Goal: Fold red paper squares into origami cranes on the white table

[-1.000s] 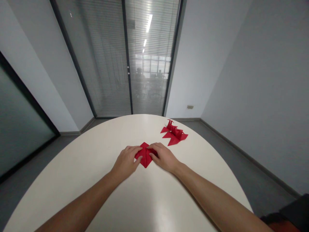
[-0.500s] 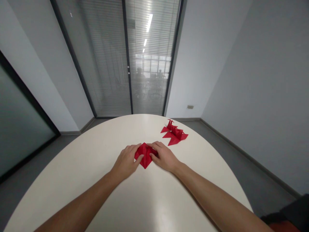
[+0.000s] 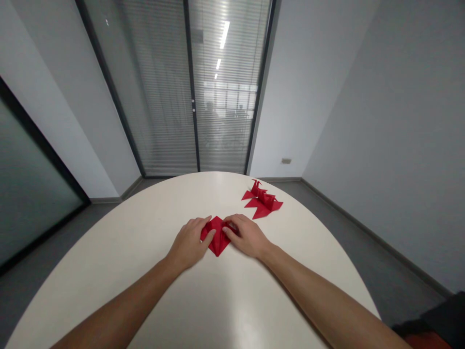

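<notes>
A folded piece of red origami paper (image 3: 218,242), diamond-shaped with its lower point towards me, lies on the white table between my hands. My left hand (image 3: 191,240) grips its left side, thumb on top and fingers along the far left edge. At the right side, my right hand (image 3: 245,234) has its thumb and fingertips drawn together on the paper's upper right part. The right corner is partly hidden by my fingers. Farther back on the right sit several folded red paper cranes (image 3: 267,202), close together, touching neither hand.
The round white table (image 3: 163,300) has its curved far edge just beyond the cranes. A glass partition with blinds (image 3: 225,135) stands behind it, with grey walls (image 3: 392,145) to the right. Something dark (image 3: 443,317) shows at the lower right corner.
My right thumb and fingertips have come closer together on the paper. The paper has shifted very slightly towards me. My left hand stays nearly in place and the cranes have not moved.
</notes>
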The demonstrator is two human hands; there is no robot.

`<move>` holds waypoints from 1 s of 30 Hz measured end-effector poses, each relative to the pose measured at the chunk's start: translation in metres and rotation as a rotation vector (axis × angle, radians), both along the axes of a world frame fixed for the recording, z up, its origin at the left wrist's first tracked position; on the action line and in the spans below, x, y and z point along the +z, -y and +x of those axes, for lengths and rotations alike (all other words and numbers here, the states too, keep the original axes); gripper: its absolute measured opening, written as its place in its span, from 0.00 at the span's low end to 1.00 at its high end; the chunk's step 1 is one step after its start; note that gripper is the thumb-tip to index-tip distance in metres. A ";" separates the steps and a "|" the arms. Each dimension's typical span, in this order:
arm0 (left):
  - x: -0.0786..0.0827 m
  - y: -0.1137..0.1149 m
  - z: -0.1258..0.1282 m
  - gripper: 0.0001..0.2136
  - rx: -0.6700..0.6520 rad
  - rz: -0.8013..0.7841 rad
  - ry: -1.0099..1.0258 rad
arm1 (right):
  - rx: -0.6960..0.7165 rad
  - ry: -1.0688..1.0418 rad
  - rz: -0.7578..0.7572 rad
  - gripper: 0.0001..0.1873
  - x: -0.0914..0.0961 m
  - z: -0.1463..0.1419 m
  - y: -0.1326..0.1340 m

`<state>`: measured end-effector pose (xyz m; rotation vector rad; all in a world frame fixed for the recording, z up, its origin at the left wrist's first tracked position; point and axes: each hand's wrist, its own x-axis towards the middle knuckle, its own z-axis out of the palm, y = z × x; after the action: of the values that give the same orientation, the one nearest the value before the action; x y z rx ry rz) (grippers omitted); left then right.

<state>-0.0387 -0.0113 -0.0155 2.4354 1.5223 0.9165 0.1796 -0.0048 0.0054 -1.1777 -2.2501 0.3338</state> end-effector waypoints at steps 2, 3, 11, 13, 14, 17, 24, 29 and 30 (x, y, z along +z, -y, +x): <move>0.001 0.000 0.000 0.19 0.007 -0.013 -0.009 | -0.010 0.015 -0.008 0.10 0.001 0.000 0.000; 0.002 0.001 0.000 0.19 0.008 -0.020 -0.010 | -0.015 0.024 -0.011 0.09 0.001 0.000 0.000; 0.000 0.000 -0.001 0.18 0.014 -0.029 0.029 | -0.013 0.046 -0.007 0.14 0.002 0.001 0.000; 0.000 0.000 -0.001 0.18 0.009 -0.025 0.029 | -0.005 0.049 0.002 0.13 0.002 0.001 0.000; 0.001 0.000 -0.001 0.17 0.004 -0.023 0.029 | -0.002 0.053 0.004 0.12 0.002 0.001 0.000; 0.003 0.000 0.000 0.11 -0.001 -0.030 0.031 | -0.021 0.067 -0.002 0.09 0.002 0.001 0.000; 0.005 0.002 0.000 0.07 0.059 -0.090 0.056 | -0.112 0.045 -0.047 0.05 0.001 0.002 0.000; 0.004 0.002 0.000 0.04 0.102 -0.097 0.068 | -0.117 0.028 -0.049 0.08 -0.001 0.003 -0.002; 0.004 0.002 0.000 0.04 0.112 -0.097 0.067 | -0.112 0.029 -0.043 0.09 -0.002 0.003 -0.002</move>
<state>-0.0389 -0.0130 -0.0115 2.2500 1.6531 0.9105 0.1826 -0.0026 0.0037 -1.3326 -2.2010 0.3241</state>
